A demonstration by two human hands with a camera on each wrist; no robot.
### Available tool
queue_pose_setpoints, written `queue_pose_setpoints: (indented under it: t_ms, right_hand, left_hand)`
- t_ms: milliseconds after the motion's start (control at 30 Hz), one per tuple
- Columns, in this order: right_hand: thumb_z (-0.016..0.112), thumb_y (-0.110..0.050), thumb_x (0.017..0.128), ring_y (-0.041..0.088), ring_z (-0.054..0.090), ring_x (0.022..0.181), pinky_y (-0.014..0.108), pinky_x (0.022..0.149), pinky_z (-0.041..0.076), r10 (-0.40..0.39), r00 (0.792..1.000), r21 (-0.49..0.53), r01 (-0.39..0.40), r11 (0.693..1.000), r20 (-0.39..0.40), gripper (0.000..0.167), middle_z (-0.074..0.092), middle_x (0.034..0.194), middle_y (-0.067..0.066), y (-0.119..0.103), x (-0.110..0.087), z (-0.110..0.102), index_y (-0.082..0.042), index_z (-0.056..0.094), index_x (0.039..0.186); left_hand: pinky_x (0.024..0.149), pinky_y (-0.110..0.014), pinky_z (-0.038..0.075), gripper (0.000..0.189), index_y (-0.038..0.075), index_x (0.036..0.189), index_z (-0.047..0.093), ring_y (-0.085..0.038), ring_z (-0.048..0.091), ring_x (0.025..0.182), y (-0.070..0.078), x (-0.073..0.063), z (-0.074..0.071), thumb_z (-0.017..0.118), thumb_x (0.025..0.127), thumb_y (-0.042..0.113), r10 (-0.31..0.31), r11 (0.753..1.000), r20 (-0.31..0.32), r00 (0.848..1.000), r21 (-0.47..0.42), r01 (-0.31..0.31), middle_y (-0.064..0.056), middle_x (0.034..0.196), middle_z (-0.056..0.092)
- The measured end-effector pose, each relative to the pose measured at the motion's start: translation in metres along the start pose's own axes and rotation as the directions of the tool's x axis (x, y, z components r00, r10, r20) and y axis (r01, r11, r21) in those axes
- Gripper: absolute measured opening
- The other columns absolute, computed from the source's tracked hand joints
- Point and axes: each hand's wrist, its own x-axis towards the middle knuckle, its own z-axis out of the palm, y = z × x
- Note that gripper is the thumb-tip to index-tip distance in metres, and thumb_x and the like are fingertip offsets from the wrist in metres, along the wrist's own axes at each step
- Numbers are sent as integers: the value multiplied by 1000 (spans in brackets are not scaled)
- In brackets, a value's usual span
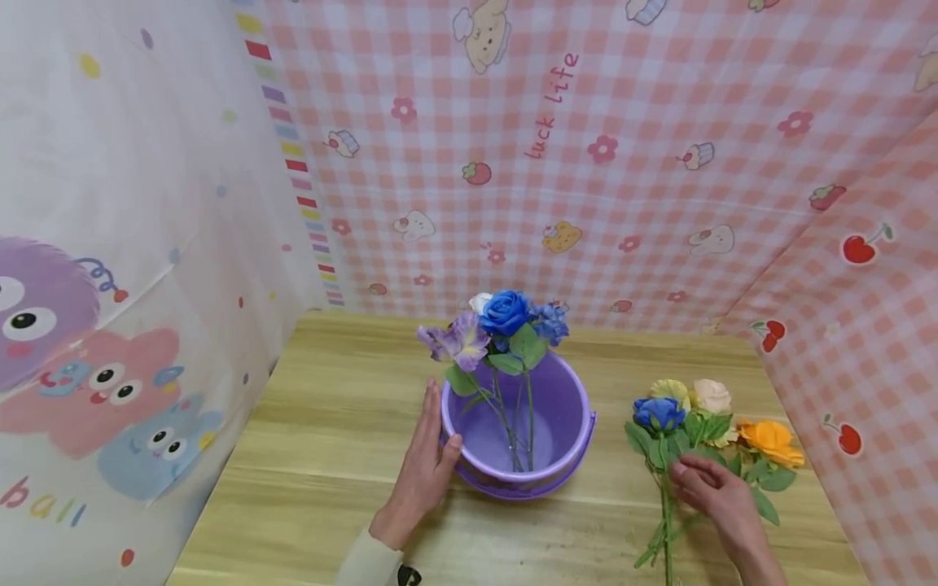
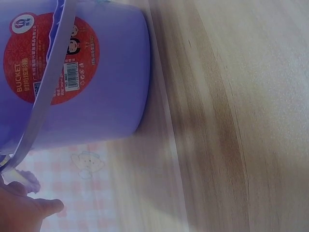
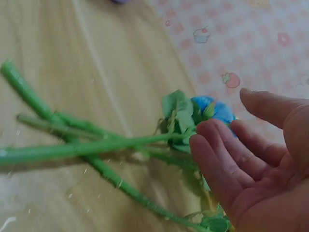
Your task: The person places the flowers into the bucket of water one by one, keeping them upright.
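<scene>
A purple bucket [image 1: 567,407] stands mid-table, holding a blue rose [image 1: 506,312], a purple flower [image 1: 463,342], a blue blossom cluster [image 1: 551,323] and a partly hidden white flower. My left hand [image 1: 423,468] rests against the bucket's left side, fingers extended. On the right, another blue rose [image 1: 659,413] lies on top of a loose pile of flowers. Close to its green stem [image 3: 96,146] is my right hand [image 3: 260,164], with fingers slightly bent and thumb held apart; nothing is gripped.
Beside that rose lie an orange rose [image 1: 771,442], a pale pink rose [image 1: 712,395] and a yellow flower [image 1: 670,391]. The bucket's handle [image 2: 46,92] hangs down in front of its red label. Patterned cloth [image 1: 513,203] walls in the wooden table [image 1: 322,456] at the back and sides.
</scene>
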Motion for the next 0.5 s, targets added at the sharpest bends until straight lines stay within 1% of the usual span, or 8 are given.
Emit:
queue_pose_setpoints:
  t_ms: [100,233,367,500]
  right_hand:
    - [68,-21,103,10,73,97,33,89,62,52,999,-57,-52,997,4,66,76,115,6,5,3,-2,14,38,150]
    - [68,-21,103,10,74,93,33,85,63,103,995,-96,-103,990,-5,67,76,114,9,10,5,-4,15,37,151]
    - [68,-20,102,9,73,91,32,84,64,116,993,-112,-116,987,-10,65,76,111,8,11,6,-4,15,41,149]
    - [67,-20,103,10,73,93,34,83,64,111,994,-165,-109,980,3,64,75,114,14,9,6,-4,17,42,148]
  left_hand:
    - [123,-59,22,73,11,167,8,-32,13,157,0,-1,0,44,110,37,-5,1000,2,1000,2,5,-8,174,5]
    - [123,-59,23,73,11,167,7,-32,14,158,0,-1,0,44,109,35,1,1000,2,1000,7,-1,-7,174,4]
    - [122,-60,24,72,10,167,8,-33,14,157,0,0,0,44,109,34,15,1000,-4,1000,16,-15,-13,174,6]
    - [122,-61,24,72,9,167,8,-33,14,157,1,0,0,44,110,34,19,1000,-5,1000,13,-19,-16,173,8]
